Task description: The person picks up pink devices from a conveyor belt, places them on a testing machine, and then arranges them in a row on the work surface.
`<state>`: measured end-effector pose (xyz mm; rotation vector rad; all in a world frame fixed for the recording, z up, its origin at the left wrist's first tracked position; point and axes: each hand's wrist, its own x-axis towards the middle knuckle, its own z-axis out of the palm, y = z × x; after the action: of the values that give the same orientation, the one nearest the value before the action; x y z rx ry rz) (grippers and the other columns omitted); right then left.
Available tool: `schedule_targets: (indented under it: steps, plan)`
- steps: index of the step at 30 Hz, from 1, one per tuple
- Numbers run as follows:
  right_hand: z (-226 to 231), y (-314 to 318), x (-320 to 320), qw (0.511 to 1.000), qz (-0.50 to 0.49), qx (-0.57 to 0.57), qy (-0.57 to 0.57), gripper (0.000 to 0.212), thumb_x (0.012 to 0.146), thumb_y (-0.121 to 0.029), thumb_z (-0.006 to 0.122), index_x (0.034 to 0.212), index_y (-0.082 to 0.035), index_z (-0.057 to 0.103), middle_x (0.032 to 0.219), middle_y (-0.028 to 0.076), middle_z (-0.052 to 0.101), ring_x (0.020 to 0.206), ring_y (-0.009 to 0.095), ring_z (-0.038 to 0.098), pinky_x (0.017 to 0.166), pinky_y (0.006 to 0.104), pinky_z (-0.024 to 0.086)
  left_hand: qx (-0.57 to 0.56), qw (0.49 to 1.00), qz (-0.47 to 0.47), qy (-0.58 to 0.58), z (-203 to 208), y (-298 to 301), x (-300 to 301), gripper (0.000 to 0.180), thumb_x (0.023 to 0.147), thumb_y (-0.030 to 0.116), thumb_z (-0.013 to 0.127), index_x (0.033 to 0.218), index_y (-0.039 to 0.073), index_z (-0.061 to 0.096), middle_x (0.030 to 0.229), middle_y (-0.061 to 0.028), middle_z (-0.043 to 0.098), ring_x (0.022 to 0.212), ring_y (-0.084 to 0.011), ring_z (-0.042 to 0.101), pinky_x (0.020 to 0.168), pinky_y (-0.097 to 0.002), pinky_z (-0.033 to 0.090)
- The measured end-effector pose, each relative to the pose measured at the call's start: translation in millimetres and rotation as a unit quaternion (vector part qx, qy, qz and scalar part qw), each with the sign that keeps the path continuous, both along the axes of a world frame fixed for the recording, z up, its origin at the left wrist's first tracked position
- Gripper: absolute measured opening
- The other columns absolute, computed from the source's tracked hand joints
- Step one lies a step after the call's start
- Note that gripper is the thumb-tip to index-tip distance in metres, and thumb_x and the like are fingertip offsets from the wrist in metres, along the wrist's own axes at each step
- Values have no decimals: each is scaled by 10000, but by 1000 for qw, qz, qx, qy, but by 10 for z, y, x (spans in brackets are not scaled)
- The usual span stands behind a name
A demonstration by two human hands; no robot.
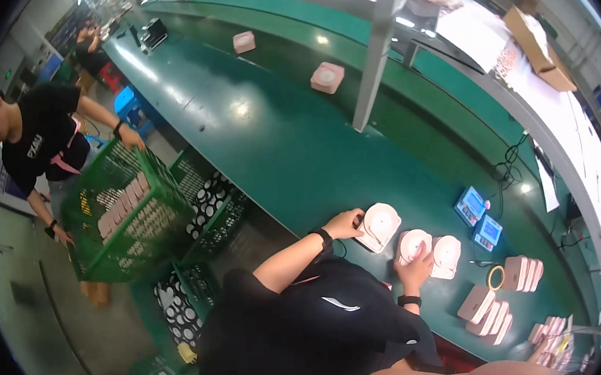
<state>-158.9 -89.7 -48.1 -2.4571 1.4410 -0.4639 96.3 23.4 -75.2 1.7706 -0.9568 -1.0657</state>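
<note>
My left hand (342, 225) is closed on the left edge of a pale pink, rounded-square unit with a round disc on its face (381, 221). This unit sits slightly tilted at the near edge of the green bench. My right hand (415, 273) grips a second pink disc-faced unit (412, 243), fingers over its face and lower side. Close on its right lies a third unit of the same kind (446, 251), apart from my fingertips. The undersides of the units are hidden.
Two blue-screened devices (471, 206) stand beyond the units, near a yellow tape roll (495, 278) and stacked pink units (477, 304). A metal post (378, 57) rises from the bench. At left, another person holds a green crate (127, 226) above crates of dark round-faced parts (175, 308).
</note>
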Motion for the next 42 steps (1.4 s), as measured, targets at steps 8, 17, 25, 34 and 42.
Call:
schedule_targets:
  steps: [8,17,25,34,42]
  plan:
    - [-137,-13,-65,1000,14,-27,-7,970,468,-230,760,1338,-131,341,1259,215,386,1172,412,388,991,467,338,-28,998,-7,-51,-59,14,-56,571,693,198,765,1171,20,509,937,-112,638,825,-231,627,729,-333,498]
    - [-197,-56,-61,998,41,-43,-14,974,478,-240,750,1341,-107,321,1277,226,375,1170,416,388,992,485,325,-23,999,17,-17,-126,6,-49,574,649,231,771,1148,66,542,899,-99,653,818,-229,636,733,-339,500]
    - [-161,-52,-53,999,33,-29,-5,989,493,-262,768,1349,-95,302,1288,235,362,1156,433,393,983,492,332,-18,999,28,4,-107,46,-72,574,653,229,770,1152,63,541,919,-109,650,845,-228,633,753,-342,498]
    - [-162,-36,-98,999,17,-42,-4,1004,494,-280,784,1353,-106,294,1300,238,353,1157,431,397,979,493,339,-22,1000,1,1,-102,3,-46,556,699,172,755,1173,22,508,969,-113,616,785,-185,613,708,-307,502]
    - [-141,1,-71,1000,-4,-17,1,1028,485,-292,804,1356,-118,286,1299,230,348,1183,421,370,980,501,336,-38,999,5,17,-248,39,-42,550,677,199,766,1141,26,526,917,-106,620,785,-191,614,705,-311,503]
